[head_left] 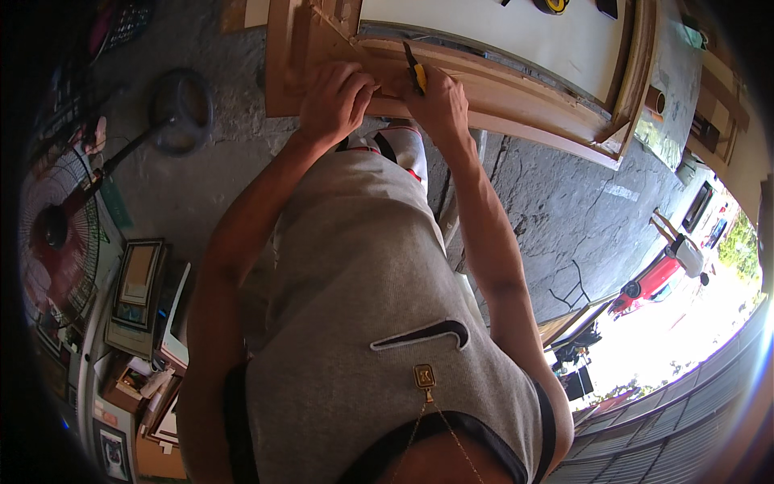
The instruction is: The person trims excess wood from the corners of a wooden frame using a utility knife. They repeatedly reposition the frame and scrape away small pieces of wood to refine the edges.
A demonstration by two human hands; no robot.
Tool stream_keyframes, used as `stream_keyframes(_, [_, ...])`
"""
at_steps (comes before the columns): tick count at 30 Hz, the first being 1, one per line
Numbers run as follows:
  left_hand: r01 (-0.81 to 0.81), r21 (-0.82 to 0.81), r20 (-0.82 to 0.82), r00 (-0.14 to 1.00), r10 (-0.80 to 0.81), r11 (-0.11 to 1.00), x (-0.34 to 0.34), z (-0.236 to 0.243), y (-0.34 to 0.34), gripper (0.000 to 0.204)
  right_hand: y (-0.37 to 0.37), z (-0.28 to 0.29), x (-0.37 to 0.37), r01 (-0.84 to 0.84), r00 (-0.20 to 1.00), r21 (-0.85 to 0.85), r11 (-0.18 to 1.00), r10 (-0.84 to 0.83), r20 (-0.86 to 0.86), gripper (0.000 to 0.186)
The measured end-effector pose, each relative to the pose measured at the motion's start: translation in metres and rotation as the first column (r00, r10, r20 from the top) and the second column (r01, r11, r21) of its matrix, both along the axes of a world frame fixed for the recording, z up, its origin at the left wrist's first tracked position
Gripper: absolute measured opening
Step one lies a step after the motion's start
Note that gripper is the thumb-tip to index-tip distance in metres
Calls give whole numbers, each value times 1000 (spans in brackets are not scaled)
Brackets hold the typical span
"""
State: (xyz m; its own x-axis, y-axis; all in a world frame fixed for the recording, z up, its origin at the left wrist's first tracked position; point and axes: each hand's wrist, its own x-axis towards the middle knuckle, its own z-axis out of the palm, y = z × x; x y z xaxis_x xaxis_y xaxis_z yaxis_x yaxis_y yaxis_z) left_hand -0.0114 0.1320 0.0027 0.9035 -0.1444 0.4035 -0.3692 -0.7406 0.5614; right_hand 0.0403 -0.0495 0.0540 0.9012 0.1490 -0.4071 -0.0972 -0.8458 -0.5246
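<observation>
A yellow and black utility knife point(418, 74) is gripped in my right hand point(440, 105), its dark end pointing up and away from me. That hand is over the near side of a wooden frame point(524, 101). My left hand point(332, 103) rests at the frame's near left corner, fingers bent and thumb pressed in. What those fingers pinch, if anything, is too small or hidden to make out. Inside the frame lies a pale flat panel point(484, 28). Splintered, rough wood shows along the frame's inner edges.
A yellow and black tape measure point(552, 6) lies on the panel. A brown tape roll point(655, 99) is right of the frame. On the left stand a fan point(56, 227) and stacked picture frames point(139, 286). Another person point(688, 256) stands outside near a red car point(651, 281).
</observation>
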Motion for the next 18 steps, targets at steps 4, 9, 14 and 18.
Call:
stream_keyframes(4, [0,9,-4,1000,0,1000,0,-1,0,12,2,-14,3,-9,1000,-32,999,8,-23,47])
stream_keyframes(9, [9,12,-6,1000,-9,1000,0,-3,1,11,3,-15,9,-54,998,-77,996,50,-50,51])
stream_keyframes(14, [23,23,-12,1000,-22,999,1,-3,2,11,8,-13,6,-50,998,-145,988,43,-55,51])
stream_keyframes(18, [20,12,-21,1000,-20,1000,0,-4,2,11,7,-12,7,-50,998,-91,995,47,-32,54])
